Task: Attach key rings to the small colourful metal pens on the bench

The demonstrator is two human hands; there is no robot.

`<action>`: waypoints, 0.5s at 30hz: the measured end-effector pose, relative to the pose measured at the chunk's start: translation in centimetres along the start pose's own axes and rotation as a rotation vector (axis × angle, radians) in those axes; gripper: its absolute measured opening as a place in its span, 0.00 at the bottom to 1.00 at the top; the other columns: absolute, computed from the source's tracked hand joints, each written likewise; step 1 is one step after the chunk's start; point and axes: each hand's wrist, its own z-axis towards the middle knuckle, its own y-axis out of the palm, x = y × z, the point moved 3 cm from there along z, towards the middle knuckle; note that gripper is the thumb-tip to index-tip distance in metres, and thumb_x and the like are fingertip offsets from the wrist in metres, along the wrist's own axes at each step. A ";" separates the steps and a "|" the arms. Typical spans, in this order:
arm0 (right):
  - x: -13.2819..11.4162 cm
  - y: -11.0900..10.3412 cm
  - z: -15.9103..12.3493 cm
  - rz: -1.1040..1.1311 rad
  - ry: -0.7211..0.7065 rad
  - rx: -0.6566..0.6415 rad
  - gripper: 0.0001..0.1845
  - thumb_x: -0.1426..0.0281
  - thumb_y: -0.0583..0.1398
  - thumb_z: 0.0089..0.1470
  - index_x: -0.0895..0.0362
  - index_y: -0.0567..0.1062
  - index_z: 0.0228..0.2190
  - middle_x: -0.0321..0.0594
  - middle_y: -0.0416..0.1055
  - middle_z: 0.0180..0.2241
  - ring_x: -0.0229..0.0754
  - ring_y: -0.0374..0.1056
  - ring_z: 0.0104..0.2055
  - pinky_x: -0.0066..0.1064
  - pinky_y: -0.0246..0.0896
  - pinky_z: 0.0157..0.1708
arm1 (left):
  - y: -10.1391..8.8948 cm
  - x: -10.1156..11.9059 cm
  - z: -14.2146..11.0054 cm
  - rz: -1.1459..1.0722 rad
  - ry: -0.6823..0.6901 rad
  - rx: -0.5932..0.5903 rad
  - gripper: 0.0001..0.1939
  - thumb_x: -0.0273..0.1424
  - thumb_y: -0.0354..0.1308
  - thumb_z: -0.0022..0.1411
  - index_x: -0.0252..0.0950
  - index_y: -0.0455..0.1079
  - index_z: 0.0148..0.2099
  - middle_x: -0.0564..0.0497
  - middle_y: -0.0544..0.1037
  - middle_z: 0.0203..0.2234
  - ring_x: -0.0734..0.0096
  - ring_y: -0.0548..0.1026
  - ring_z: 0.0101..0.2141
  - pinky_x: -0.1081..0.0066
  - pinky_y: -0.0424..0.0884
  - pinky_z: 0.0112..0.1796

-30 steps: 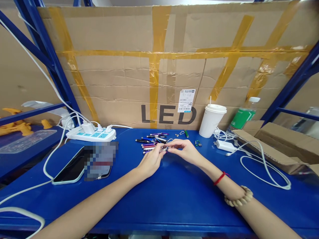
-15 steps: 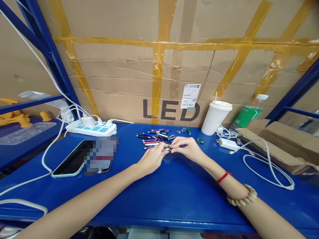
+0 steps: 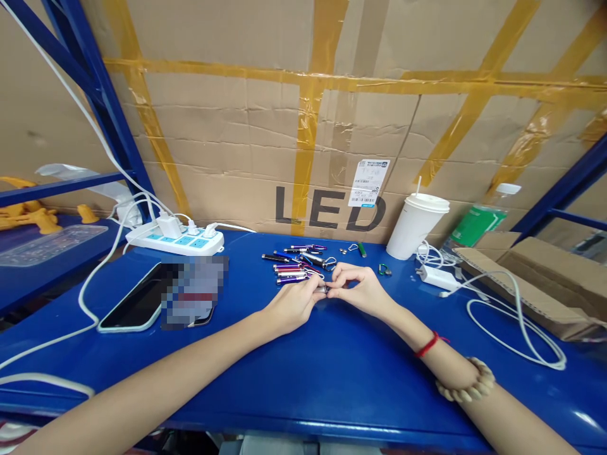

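Note:
My left hand (image 3: 293,304) pinches a small silver metal tube (image 3: 322,289), which looks like part of a pen-sized keychain light. On its right end, the thumb and fingertips of my right hand (image 3: 360,287) are closed. Fingers cover most of the piece. Just behind my left hand lies a pile of slim metal pen lights (image 3: 289,273) in purple, red, blue, silver and black, some with carabiner clips. Beyond my right hand are a green metal tube (image 3: 362,249), a green carabiner clip (image 3: 384,269) and tiny silver round pieces (image 3: 343,251).
On the left are a phone (image 3: 135,300), a blurred-out item (image 3: 194,291) and a white power strip (image 3: 180,243). At right stand a white paper cup (image 3: 416,227), a green-labelled bottle (image 3: 478,224), a charger with cable (image 3: 439,278) and an open cardboard box (image 3: 526,291).
Both hands stay together on the small tube, with only slight finger movement at its right end. The whole view has shifted a little.

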 end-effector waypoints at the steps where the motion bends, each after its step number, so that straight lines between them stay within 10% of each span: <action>1: 0.0 0.1 0.0 -0.004 0.010 0.006 0.11 0.68 0.65 0.41 0.61 0.72 0.16 0.39 0.64 0.22 0.32 0.59 0.24 0.25 0.54 0.21 | 0.0 -0.1 0.0 0.008 -0.001 0.017 0.05 0.28 0.40 0.65 0.34 0.56 0.40 0.46 0.73 0.34 0.66 0.73 0.34 0.72 0.66 0.33; 15: 0.9 0.8 0.0 -0.089 0.181 0.028 0.22 0.58 0.58 0.49 0.61 0.63 0.16 0.37 0.60 0.20 0.32 0.56 0.23 0.25 0.52 0.23 | -0.3 0.1 0.3 0.023 -0.031 0.131 0.08 0.29 0.44 0.66 0.37 0.62 0.44 0.51 0.73 0.39 0.69 0.71 0.40 0.72 0.65 0.39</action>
